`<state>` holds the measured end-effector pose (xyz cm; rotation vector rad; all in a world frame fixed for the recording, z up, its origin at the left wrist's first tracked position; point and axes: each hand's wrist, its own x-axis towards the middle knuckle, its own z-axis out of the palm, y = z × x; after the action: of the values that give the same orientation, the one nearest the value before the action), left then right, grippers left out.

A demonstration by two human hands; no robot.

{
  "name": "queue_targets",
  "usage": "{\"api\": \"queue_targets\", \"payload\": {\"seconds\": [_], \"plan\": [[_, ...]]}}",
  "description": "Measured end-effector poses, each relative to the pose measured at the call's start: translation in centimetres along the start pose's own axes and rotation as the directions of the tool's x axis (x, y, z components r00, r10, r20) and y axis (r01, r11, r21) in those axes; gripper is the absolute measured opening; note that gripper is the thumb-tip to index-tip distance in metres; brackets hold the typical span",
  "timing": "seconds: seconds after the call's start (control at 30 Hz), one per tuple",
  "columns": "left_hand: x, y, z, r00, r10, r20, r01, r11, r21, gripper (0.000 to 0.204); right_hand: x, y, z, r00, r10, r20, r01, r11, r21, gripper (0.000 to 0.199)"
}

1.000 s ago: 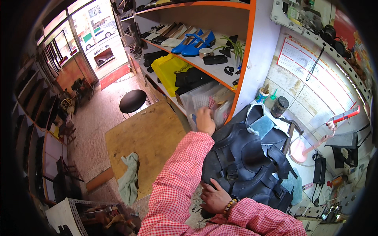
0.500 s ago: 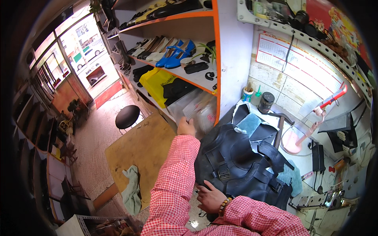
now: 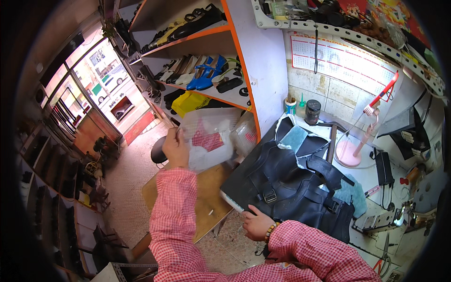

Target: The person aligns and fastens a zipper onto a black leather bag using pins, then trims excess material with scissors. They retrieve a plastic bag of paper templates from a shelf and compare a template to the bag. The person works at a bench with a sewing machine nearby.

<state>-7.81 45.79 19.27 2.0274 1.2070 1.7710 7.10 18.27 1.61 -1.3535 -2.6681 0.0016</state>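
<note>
My left hand is raised at arm's length and grips the corner of a clear plastic bag with something red and white inside. The bag hangs in front of the orange-edged shoe shelves. My right hand rests on the near edge of a black backpack that lies on the white workbench. Both sleeves are red-and-white checked.
Blue heels and several other shoes fill the shelves. A jar, a pink lamp base and a black charger stand on the bench. A black stool and a brown mat sit on the floor below.
My left hand drew back from the lower shelf, pulling the clear plastic bag out and up. My right hand stayed on the backpack's edge.
</note>
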Motion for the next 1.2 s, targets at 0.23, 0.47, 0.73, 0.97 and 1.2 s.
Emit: {"api": "queue_targets", "payload": {"seconds": [0.23, 0.47, 0.73, 0.97, 1.2], "plan": [[-3.1, 15.1, -12.4, 0.999, 0.045, -0.001, -0.041, 0.895, -0.444, 0.011, -0.1, -1.2, -3.7, 0.984, 0.148, 0.096, -0.175, 0.762, 0.624, 0.058], [-12.2, 16.3, -11.9, 0.924, -0.359, 0.129, 0.331, 0.588, -0.738, 0.008, -8.3, -3.2, -9.7, 0.779, 0.626, -0.038, 0.518, -0.608, 0.601, 0.077], [-24.0, 16.4, -2.1, 0.975, -0.082, 0.206, 0.097, 0.993, -0.064, 0.086, -21.8, -2.5, -8.7, 0.417, 0.882, 0.221, 0.702, -0.467, 0.538, 0.043], [-24.5, 20.3, 0.8, 0.466, 0.366, 0.806, -0.582, 0.812, -0.032, 0.076, -26.4, -3.7, -6.5, 0.421, 0.872, 0.251, 0.643, -0.482, 0.596, 0.041], [-26.6, 21.6, 1.8, 0.388, 0.475, 0.79, -0.566, 0.799, -0.203, 0.066, -28.1, -4.7, -6.5, 0.389, 0.85, 0.355, 0.649, -0.526, 0.55, 0.043]]}}
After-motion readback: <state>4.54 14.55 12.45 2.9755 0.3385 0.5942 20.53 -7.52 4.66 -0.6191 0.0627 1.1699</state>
